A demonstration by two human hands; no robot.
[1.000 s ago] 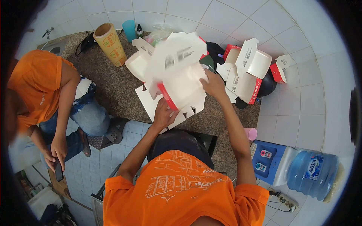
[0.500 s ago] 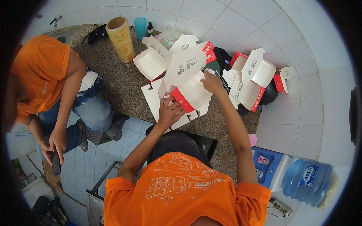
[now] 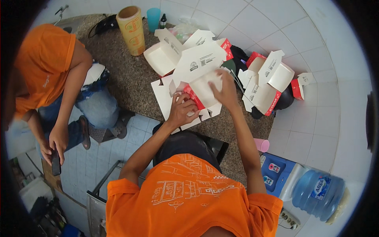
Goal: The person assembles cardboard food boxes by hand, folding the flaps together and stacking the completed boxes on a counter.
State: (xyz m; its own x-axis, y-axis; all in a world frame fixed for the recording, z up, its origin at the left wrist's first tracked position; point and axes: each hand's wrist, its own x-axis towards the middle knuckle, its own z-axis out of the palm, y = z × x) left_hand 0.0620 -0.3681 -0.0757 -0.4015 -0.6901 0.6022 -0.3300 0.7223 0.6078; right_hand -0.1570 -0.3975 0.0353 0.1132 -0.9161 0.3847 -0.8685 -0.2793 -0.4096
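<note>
A half-folded paper food box [image 3: 203, 93], white inside with a red side, lies in front of me with its lid flap raised at the far side. My left hand [image 3: 182, 110] grips the red left wall, fingers bent over its edge. At the box's right side is my right hand [image 3: 226, 91], slightly blurred, thumb toward the inside and fingers bent around the side wall. Beneath the box, flat white card blanks [image 3: 161, 94] stick out toward the counter's near edge. An opened white box [image 3: 162, 59] stands just beyond, to the left.
More folded boxes [image 3: 264, 93] are heaped at right against the tiled wall. A yellow cardboard roll [image 3: 132, 33], a blue cup [image 3: 153, 19] and a small dark bottle [image 3: 163, 21] stand at the back. A pink cup [image 3: 261, 145] lies near a water dispenser [image 3: 278, 173]. At left sits another person holding a phone [image 3: 56, 164].
My right hand has come from the box's far right corner down along its right side. My left hand stays on the red wall, its fingers more bent. The view has shifted slightly.
</note>
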